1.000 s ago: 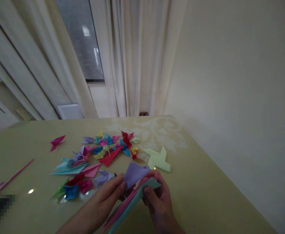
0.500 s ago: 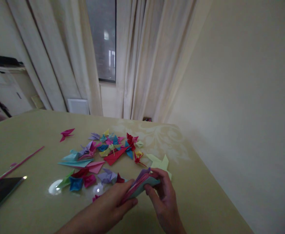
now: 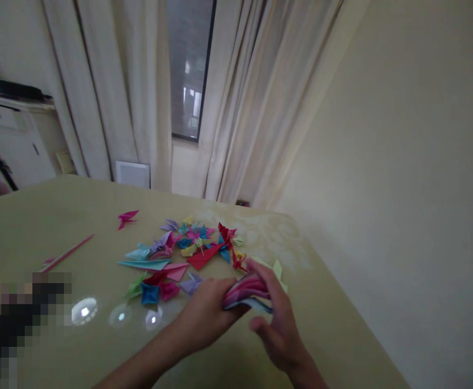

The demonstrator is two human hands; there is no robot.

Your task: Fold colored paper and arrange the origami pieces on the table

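Observation:
A stack of coloured paper sheets (image 3: 248, 292), pink and purple with light blue underneath, is between my hands above the table. My left hand (image 3: 210, 308) grips its left end, fingers closed. Curled round the right end are the fingers of my right hand (image 3: 279, 324), while its thumb stands apart from the sheets. Folded paper pieces lie just beyond: a red paper plane (image 3: 204, 256), a light blue paper plane (image 3: 145, 264), a blue folded piece (image 3: 150, 293) and several paper cranes. A pale green folded piece (image 3: 277, 270) is partly hidden behind my right hand.
A pink folded piece (image 3: 127, 218) lies apart at the far left of the table (image 3: 333, 324). Nearby is a thin pink stick (image 3: 72, 251). The lower left corner is pixelated. Curtains (image 3: 256, 108), a window and a wall stand behind the table.
The view has shifted, so the table items appear further right. My right thumb has come off the stack, and the sheets now bend and show their pink edges more.

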